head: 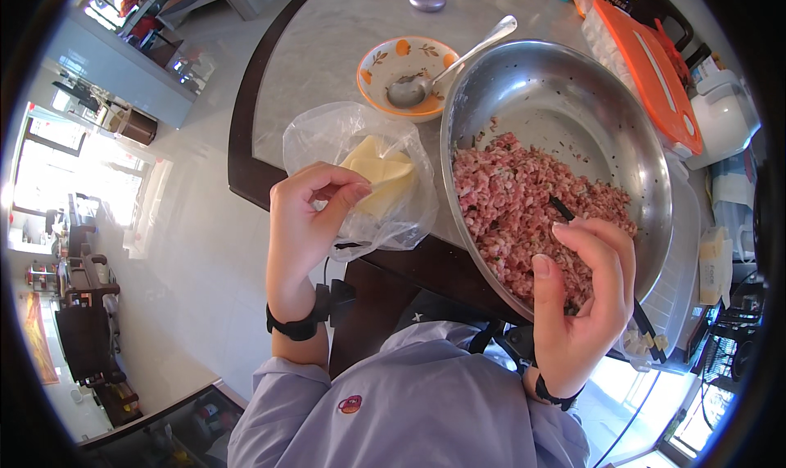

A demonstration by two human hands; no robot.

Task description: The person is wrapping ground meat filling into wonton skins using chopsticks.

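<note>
My left hand (325, 207) is over an open clear plastic bag (313, 130) holding pale yellow dough wrappers (384, 167). Its thumb and index finger meet at the wrappers' edge; whether a sheet is between them is unclear. My right hand (583, 284) is above the near side of a big steel bowl (549, 69), fingers curled, thumb and index tips apart. Raw minced meat with green bits (522, 204) lies in the bowl. Black chopsticks (645, 323) run from the meat under this hand and past the rim; their hold is hidden. A spoon (408, 91) rests in an orange-patterned bowl (374, 62).
A purple oval case (427, 0) lies on the table's far part. Along the right stand an orange-lidded container (645, 69), a white appliance (721, 115) and a packet of tissues (715, 268). A clear tray (678, 241) sits beside the steel bowl. The table's dark edge (245, 142) curves at left.
</note>
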